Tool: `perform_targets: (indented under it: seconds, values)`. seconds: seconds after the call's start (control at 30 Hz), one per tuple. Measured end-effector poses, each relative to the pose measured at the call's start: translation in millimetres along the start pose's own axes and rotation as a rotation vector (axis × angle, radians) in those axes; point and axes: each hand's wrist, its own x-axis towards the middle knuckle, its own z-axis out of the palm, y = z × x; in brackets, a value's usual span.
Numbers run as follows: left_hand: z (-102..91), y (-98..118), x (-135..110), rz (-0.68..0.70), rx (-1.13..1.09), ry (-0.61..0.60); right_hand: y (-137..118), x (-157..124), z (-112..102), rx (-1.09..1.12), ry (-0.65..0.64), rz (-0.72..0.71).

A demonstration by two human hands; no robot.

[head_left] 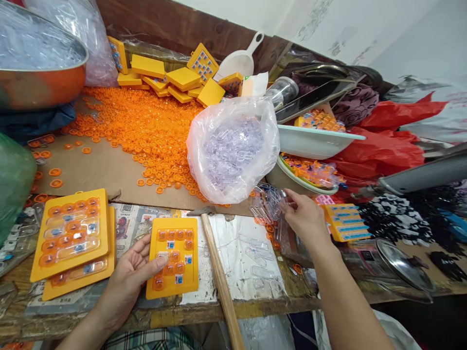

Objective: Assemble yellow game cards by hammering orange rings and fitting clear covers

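My left hand (126, 272) grips a small yellow tray (193, 277) by its left edge, with the thumb on top. Orange rings and a few small pieces with blue centres sit in the tray's slots. Over to the right, my right hand (304, 218) has its fingers pinched at a pile of clear oblong plastic pieces (260, 206); one piece appears to be between the fingertips, partly hidden. Two larger stacked yellow trays (100, 238) lie left of my left hand, with orange rings and clear covers in them. Loose clear oblong covers (260, 272) rest on white paper between my hands.
Orange rings (146, 126) cover the cardboard at the back. An open plastic bag (197, 146) of clear pieces stands in the middle. A wooden stick (219, 272) crosses the bench's front edge. Basins (310, 143), a lidded pot (397, 267) and yellow boxes (148, 65) surround the area.
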Motion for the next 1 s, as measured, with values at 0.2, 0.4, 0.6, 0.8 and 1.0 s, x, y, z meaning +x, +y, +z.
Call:
perform_targets:
  seconds: [0.2,0.4,0.6,0.8,1.0]
  values:
    - [6.4,2.6,-1.5,0.008,-0.007,0.045,-21.0,-31.8,-6.0,-0.078,-0.087,-0.201]
    - [7.1,4.1,-2.7,0.003,0.005,0.037,-37.9,-96.2,16.9,0.003,-0.137,-0.360]
    - [9.8,4.4,-5.1,0.015,-0.016,-0.021,-56.2,-108.0,15.7,0.177,0.098,-0.354]
    - [11.7,3.4,-4.1,0.072,-0.044,-0.059,-140.5,-131.0,4.0,0.867,-0.123,-0.370]
    - [6.4,2.7,-2.1,0.086,-0.041,-0.124,-177.5,-127.4,21.9,0.915,-0.121,-0.602]
